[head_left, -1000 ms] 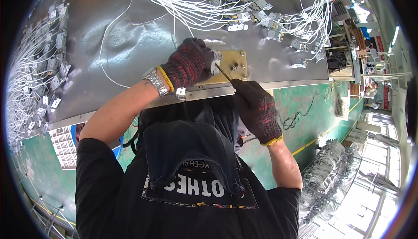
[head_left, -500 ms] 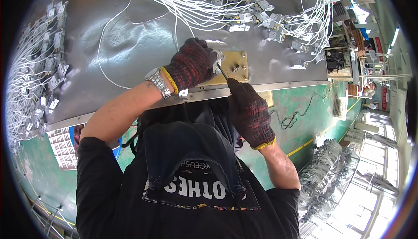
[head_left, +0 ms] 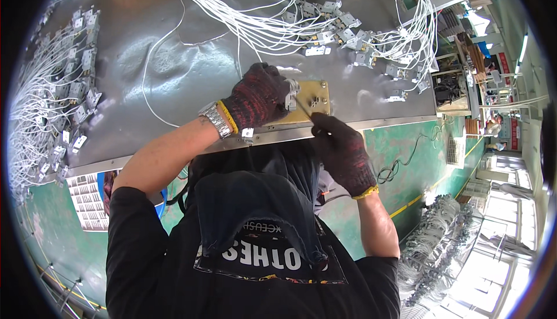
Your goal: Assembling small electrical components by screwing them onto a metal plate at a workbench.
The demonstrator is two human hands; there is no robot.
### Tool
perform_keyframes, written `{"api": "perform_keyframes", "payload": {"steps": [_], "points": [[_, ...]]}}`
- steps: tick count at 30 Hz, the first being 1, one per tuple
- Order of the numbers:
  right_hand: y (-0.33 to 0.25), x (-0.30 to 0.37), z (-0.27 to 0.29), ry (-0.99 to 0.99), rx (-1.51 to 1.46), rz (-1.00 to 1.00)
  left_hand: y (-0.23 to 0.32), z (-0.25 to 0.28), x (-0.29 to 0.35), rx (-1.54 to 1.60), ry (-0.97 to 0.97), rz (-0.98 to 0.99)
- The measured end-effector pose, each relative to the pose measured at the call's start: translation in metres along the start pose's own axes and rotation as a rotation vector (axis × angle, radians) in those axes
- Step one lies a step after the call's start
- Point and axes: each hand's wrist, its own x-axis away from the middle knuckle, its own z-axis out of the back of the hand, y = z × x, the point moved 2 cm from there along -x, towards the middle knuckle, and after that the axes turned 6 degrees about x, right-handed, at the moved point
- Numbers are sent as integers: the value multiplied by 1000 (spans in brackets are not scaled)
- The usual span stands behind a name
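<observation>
Metal bracket (head_left: 291, 99) is on the left part of the yellow plate (head_left: 307, 89), by the near edge of the table (head_left: 200, 75). Left hand (head_left: 257, 95) holds it from the left, probably to keep it steady; right hand (head_left: 342, 152) grips a thin tool (head_left: 303, 109) slantwise, perhaps for easier reach. Whether the tip touches, I cannot tell.
</observation>
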Motion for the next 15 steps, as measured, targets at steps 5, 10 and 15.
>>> {"api": "perform_keyframes", "payload": {"steps": [5, 10, 15], "points": [[17, -12, 11, 45, -21, -93, -6, 15, 21, 60, 196, -160], [47, -70, -8, 132, -376, -254, -19, 42, 43, 301, -39, -179], [77, -142, -26, 275, -655, -294, -31, 62, 51, -87, -361, -22]]}}
